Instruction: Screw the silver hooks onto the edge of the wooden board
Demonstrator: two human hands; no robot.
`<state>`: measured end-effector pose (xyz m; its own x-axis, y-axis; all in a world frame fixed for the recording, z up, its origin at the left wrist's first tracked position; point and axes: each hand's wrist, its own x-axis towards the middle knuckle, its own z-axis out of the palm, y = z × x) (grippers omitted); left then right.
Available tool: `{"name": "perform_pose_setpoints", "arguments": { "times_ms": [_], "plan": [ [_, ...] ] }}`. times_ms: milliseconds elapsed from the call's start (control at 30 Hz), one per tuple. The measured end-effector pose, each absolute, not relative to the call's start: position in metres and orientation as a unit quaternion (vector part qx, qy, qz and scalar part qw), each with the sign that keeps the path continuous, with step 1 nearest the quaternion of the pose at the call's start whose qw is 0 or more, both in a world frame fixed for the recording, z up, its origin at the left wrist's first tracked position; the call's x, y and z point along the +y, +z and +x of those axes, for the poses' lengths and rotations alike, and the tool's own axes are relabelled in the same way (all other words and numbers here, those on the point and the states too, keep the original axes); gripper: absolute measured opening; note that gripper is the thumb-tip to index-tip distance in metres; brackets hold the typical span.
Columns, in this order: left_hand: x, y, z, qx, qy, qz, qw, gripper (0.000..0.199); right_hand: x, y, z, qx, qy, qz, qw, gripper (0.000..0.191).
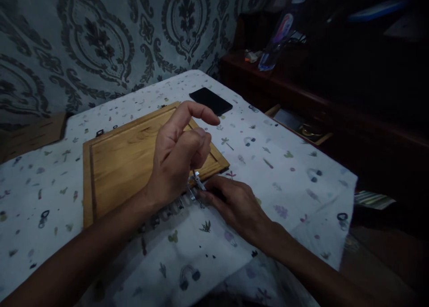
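A framed wooden panel lies flat on the patterned white cloth. Over its right part is my left hand, index finger bent outward and the other fingers curled; a thin dark shaft shows below them, above a metal hinge-like piece. My right hand pinches that metal piece at the panel's near right edge. More small metal parts, too dim to name, lie along the panel's near edge beneath my left wrist.
Behind the panel lies a flat black object. A clear bottle stands on the dark red furniture at the right, above an open drawer. Brown cardboard is at the left, beside the patterned wall.
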<state>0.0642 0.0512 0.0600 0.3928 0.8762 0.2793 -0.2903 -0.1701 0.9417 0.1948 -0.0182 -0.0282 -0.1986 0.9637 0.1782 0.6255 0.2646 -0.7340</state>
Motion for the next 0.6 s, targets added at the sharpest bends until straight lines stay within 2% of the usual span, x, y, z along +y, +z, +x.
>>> {"name": "perform_pose_setpoints", "arguments": {
  "times_ms": [133, 600],
  "plan": [
    [0.0516, 0.0592, 0.0645, 0.249, 0.491, 0.587, 0.594, 0.009, -0.017, -0.0265, 0.1934, -0.716, 0.283, -0.554, 0.317, 0.017],
    [0.0505, 0.0599, 0.0632, 0.235, 0.486, 0.586, 0.604, 0.016, -0.0141, -0.0236, 0.1908, -0.699, 0.326, -0.554, 0.313, 0.023]
  ]
}}
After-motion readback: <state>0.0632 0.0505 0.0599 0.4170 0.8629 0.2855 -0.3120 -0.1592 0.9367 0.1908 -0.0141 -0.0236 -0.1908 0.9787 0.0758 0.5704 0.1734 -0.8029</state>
